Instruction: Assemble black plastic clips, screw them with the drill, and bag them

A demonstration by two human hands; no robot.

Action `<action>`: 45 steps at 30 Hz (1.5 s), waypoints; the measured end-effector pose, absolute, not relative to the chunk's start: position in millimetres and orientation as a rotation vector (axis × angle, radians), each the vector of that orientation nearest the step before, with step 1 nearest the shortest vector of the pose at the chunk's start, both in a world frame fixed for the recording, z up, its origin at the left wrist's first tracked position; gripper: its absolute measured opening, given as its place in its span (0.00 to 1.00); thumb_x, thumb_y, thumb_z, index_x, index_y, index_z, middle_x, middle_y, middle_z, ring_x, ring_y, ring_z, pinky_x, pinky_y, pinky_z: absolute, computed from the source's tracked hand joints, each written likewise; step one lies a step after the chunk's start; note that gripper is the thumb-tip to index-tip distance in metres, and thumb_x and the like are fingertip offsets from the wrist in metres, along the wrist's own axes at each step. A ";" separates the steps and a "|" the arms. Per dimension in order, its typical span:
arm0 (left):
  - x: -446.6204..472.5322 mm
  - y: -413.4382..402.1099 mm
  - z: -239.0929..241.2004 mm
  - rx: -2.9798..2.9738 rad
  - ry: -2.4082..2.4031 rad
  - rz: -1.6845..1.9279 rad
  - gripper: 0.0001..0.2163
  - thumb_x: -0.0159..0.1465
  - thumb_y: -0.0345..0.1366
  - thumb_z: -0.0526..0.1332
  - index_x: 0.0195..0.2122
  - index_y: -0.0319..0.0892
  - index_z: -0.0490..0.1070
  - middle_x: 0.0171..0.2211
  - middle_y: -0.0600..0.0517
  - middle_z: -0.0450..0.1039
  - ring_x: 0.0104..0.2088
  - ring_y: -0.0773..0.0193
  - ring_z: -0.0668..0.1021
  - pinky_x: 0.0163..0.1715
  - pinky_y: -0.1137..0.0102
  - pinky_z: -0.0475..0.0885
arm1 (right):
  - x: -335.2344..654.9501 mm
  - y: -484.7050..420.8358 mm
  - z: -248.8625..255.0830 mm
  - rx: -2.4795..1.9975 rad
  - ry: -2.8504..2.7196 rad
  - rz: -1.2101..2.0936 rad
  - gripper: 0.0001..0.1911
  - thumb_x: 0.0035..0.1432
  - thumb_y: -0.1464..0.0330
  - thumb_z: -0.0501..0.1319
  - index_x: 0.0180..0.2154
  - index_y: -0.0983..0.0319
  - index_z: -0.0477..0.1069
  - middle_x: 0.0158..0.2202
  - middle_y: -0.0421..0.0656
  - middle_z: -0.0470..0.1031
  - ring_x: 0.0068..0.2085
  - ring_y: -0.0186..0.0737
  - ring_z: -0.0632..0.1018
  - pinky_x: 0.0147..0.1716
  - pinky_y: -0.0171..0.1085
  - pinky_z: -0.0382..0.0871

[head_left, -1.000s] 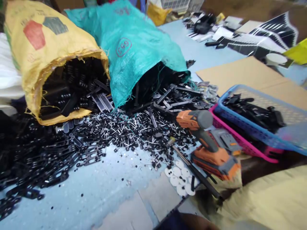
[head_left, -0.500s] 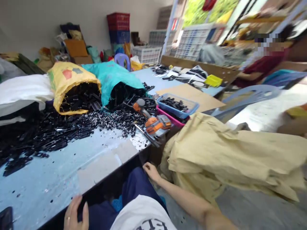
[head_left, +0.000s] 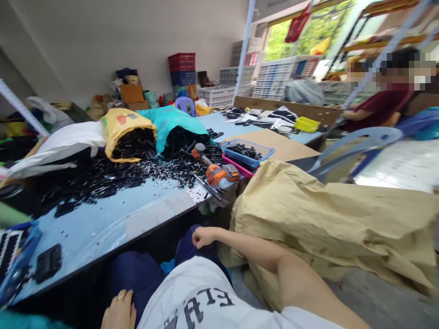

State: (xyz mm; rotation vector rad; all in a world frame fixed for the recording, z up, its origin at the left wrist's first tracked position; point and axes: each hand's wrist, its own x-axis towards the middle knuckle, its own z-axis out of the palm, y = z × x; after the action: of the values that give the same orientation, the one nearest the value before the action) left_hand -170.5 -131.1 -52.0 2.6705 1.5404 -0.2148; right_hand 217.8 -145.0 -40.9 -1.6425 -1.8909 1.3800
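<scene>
My right hand (head_left: 203, 236) rests on my knee below the table edge, fingers curled into a loose fist with nothing seen in them. My left hand (head_left: 120, 311) lies on my left thigh at the bottom of the view, fingers bent down over the dark trousers, a ring on one finger. Both hands are off the light blue table (head_left: 113, 219). An orange cordless drill (head_left: 217, 171) lies on the table's near right corner, beside a heap of small black parts (head_left: 113, 173).
A yellow sack (head_left: 125, 132) and a teal sack (head_left: 174, 121) spill black parts. Blue and pink baskets (head_left: 248, 153) sit by cardboard. A tan cloth (head_left: 329, 219) covers something at right. A blue plastic chair (head_left: 360, 146) and a seated person (head_left: 384, 100) are beyond.
The camera has lifted and pulled back from the table. My right hand curled shut on my knee; my left hand slid from the table edge down onto my thigh.
</scene>
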 end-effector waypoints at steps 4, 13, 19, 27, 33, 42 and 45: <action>-164.9 -145.5 -27.7 2.690 1.587 -0.245 0.19 0.61 0.25 0.47 0.50 0.38 0.69 0.49 0.43 0.69 0.48 0.59 0.72 0.45 0.67 0.66 | 217.4 -163.7 -47.4 -1.474 -1.824 1.690 0.06 0.42 0.70 0.58 0.26 0.66 0.71 0.20 0.36 0.69 0.24 0.29 0.69 0.26 0.30 0.64; -164.8 -131.3 -18.2 2.179 1.544 -0.003 0.09 0.54 0.24 0.52 0.28 0.37 0.71 0.29 0.50 0.72 0.33 0.63 0.74 0.35 0.71 0.65 | 198.1 -164.8 -40.1 -1.426 -1.779 1.836 0.10 0.44 0.63 0.61 0.26 0.65 0.69 0.21 0.37 0.68 0.23 0.28 0.67 0.25 0.30 0.62; -171.8 -145.0 -27.4 2.143 1.399 0.167 0.17 0.54 0.29 0.54 0.45 0.38 0.69 0.41 0.48 0.72 0.37 0.62 0.74 0.37 0.70 0.66 | 170.7 -141.0 -18.8 -1.498 -1.964 1.608 0.10 0.49 0.63 0.61 0.30 0.64 0.71 0.24 0.39 0.71 0.24 0.31 0.70 0.24 0.31 0.62; -168.0 -129.7 -33.6 2.532 1.625 -0.069 0.14 0.59 0.21 0.47 0.33 0.35 0.72 0.34 0.40 0.72 0.38 0.56 0.73 0.43 0.60 0.63 | 139.3 -128.4 -9.4 -1.382 -2.273 1.434 0.10 0.52 0.64 0.60 0.35 0.62 0.73 0.29 0.41 0.75 0.30 0.34 0.73 0.29 0.31 0.63; -197.0 -132.7 -28.2 2.251 1.625 0.029 0.10 0.56 0.25 0.51 0.30 0.36 0.73 0.32 0.43 0.72 0.36 0.58 0.72 0.41 0.64 0.63 | 109.9 -111.4 -10.6 -1.253 -2.348 1.444 0.10 0.54 0.64 0.59 0.34 0.63 0.74 0.30 0.42 0.76 0.31 0.35 0.74 0.30 0.32 0.63; -212.7 -164.0 -32.9 1.892 1.346 0.014 0.05 0.47 0.28 0.54 0.22 0.37 0.68 0.20 0.57 0.64 0.23 0.71 0.66 0.23 0.76 0.57 | 80.5 -111.8 -16.1 -1.090 -2.449 1.491 0.11 0.54 0.62 0.60 0.35 0.62 0.74 0.30 0.41 0.75 0.31 0.34 0.73 0.30 0.31 0.63; -206.6 -167.4 -32.4 1.850 1.295 -0.006 0.06 0.47 0.28 0.53 0.23 0.37 0.68 0.19 0.57 0.63 0.22 0.71 0.65 0.22 0.76 0.57 | 86.9 -110.2 -13.1 -1.127 -2.364 1.541 0.11 0.54 0.63 0.59 0.34 0.63 0.74 0.29 0.40 0.74 0.30 0.33 0.72 0.30 0.31 0.63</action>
State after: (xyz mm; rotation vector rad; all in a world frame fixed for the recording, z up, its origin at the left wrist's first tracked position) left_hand -206.6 -167.4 -32.4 1.8503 1.2952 -0.0064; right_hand 86.9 -110.2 -13.1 -1.1266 -2.3639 1.5411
